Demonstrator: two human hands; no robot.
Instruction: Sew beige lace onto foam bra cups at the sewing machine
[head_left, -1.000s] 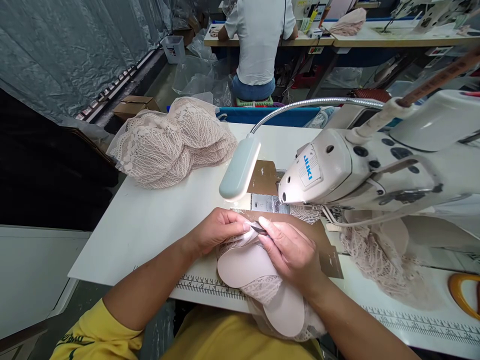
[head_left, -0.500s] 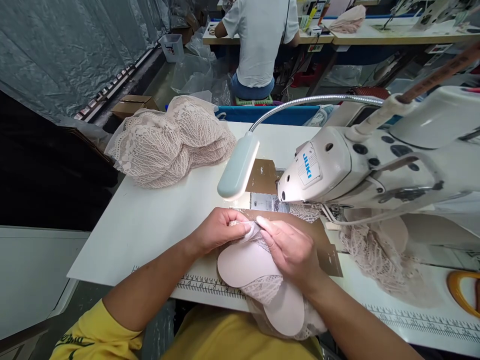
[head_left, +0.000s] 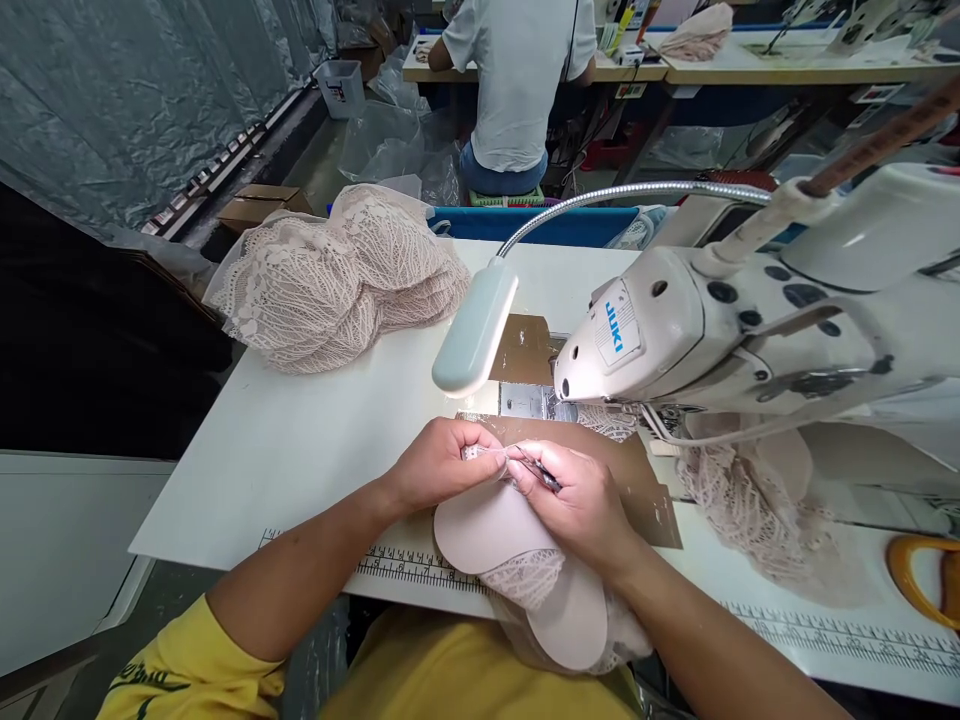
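My left hand is closed, pinching the top edge of a pale pink lace bra with smooth padded cups. The bra hangs over the front edge of the table, partly onto my lap. My right hand is closed around a small dark metal tool, whose tip meets the fabric at my left fingertips. Its exact kind cannot be made out. Both hands are close together just in front of the sewing machine.
A stack of lace bras lies on the white table at left. A lamp hangs over the middle. More lace pieces lie under the machine arm, near orange-handled scissors. Beyond, a person sits at another table.
My right hand has turned, and the dark tool now shows more fully along its fingers. The fingertips of both hands have come closer together at the bra's edge.
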